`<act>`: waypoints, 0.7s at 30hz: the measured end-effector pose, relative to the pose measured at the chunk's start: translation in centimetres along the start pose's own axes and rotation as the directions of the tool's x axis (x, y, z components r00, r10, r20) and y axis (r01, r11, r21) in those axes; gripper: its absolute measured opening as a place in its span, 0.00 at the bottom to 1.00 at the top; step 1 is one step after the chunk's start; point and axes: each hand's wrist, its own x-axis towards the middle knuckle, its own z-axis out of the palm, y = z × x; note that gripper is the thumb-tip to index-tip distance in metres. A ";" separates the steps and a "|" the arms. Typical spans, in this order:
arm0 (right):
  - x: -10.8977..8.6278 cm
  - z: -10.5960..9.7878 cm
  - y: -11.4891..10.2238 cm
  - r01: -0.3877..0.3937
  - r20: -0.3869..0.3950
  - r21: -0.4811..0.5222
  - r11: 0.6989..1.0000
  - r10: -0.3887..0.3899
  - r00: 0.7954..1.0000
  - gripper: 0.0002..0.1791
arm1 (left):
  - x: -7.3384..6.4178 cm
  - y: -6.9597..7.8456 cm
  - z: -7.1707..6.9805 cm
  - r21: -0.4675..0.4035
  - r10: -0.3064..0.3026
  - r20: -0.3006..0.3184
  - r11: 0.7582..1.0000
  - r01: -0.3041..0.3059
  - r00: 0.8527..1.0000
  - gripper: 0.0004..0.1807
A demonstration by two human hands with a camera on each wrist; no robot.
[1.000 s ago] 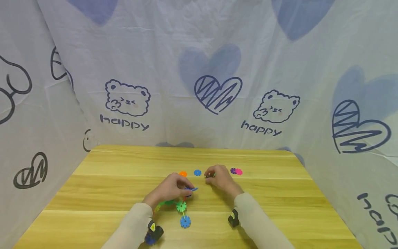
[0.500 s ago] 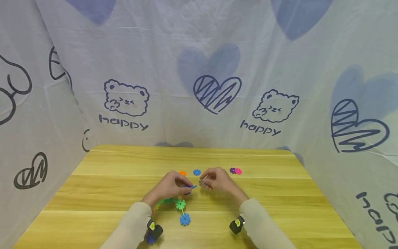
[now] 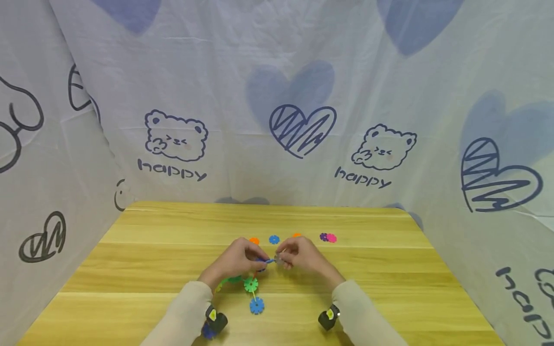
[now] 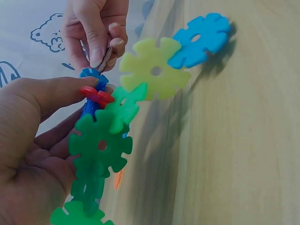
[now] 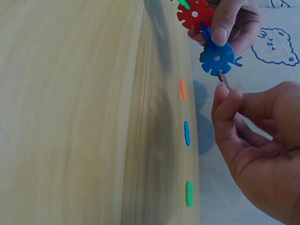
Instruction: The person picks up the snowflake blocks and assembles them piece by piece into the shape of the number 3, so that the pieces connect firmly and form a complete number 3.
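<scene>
My left hand (image 3: 240, 257) pinches a chain of interlocking notched plastic discs by its blue end. In the right wrist view, a light blue disc (image 5: 217, 60) sticks out past the thumb, with a red disc (image 5: 194, 15) behind it. Dark green (image 4: 101, 144), pale yellow (image 4: 154, 70) and blue discs (image 4: 199, 41) branch off the chain in the left wrist view. Between thumb and forefinger, my right hand (image 3: 303, 253) pinches a greyish notched disc (image 5: 224, 79). That disc stands edge-on, its edge right at the rim of the light blue one.
Loose discs lie along the back of the wooden table (image 3: 368, 288): orange (image 3: 254, 240), blue (image 3: 274, 239), another orange (image 3: 297, 235), and purple (image 3: 323, 237) beside pink (image 3: 332, 238). A printed white cloth (image 3: 242, 144) hangs behind the table and along both sides.
My right hand has come left and slightly toward me with the greyish disc, up to the blue disc. An orange disc now shows behind it. The left hand has barely moved.
</scene>
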 end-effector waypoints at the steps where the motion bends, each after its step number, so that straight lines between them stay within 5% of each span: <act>1: 0.0 0.0 0.0 0.000 0.002 -0.008 1.000 0.000 1.000 0.07 | 0.0 0.0 0.0 0.002 0.003 0.001 1.000 -0.003 1.000 0.08; 21: -0.5 0.5 -0.4 0.001 -0.013 -0.058 0.998 -0.002 1.000 0.08 | 0.0 0.1 0.6 0.015 0.039 0.015 0.999 -0.039 0.999 0.05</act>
